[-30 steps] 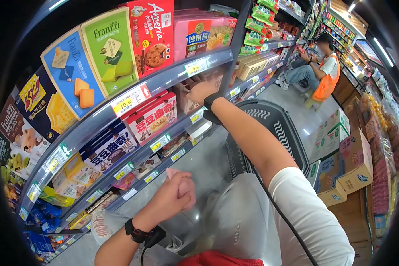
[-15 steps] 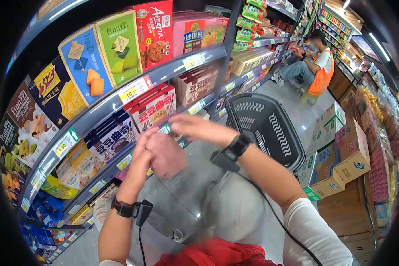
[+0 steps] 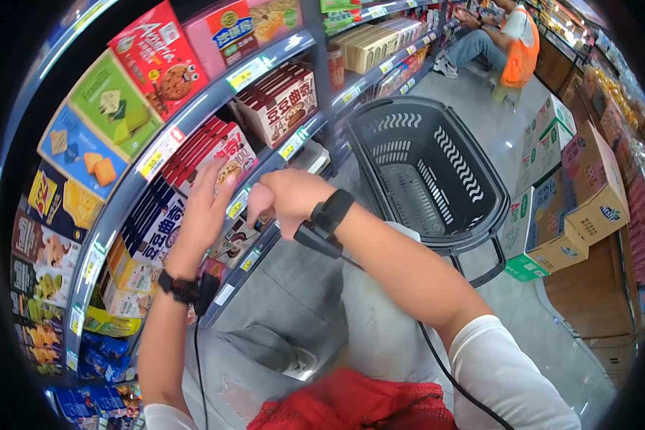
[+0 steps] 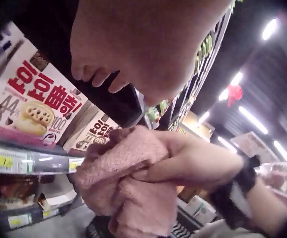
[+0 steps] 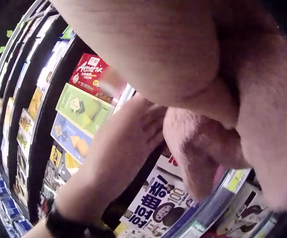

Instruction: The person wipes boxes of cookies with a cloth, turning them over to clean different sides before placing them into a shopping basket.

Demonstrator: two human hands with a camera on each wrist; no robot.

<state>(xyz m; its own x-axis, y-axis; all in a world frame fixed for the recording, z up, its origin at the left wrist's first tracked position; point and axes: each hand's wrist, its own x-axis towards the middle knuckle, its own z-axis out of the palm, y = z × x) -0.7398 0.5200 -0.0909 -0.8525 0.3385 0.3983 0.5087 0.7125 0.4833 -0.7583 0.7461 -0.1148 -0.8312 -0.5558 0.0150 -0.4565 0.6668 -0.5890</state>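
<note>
The pink cloth [image 3: 260, 203] hangs bunched in my right hand [image 3: 294, 199], whose fingers grip it in front of the shelf edge. Its folds drape below the hand in the left wrist view [image 4: 143, 198]. My left hand [image 3: 206, 204] holds nothing; its fingers are extended beside the red-and-white cookie boxes [image 3: 233, 154], and whether they touch them I cannot tell. The right wrist view has the left hand [image 5: 133, 124] just beside the cloth [image 5: 183, 134]. Brown-and-white cookie boxes [image 3: 288, 107] stand farther along the same shelf.
A black shopping basket [image 3: 437, 186] stands on the floor to the right of the shelves. Cartons [image 3: 552, 208] are stacked beyond it. A person in an orange vest [image 3: 521, 57] sits on a stool farther down the aisle. Upper-shelf boxes [image 3: 115, 107] line the left.
The right hand has drawn back from the shelf and taken the pink cloth, which the left hand held before. The left hand has let go and moved up toward the boxes. The head view has shifted.
</note>
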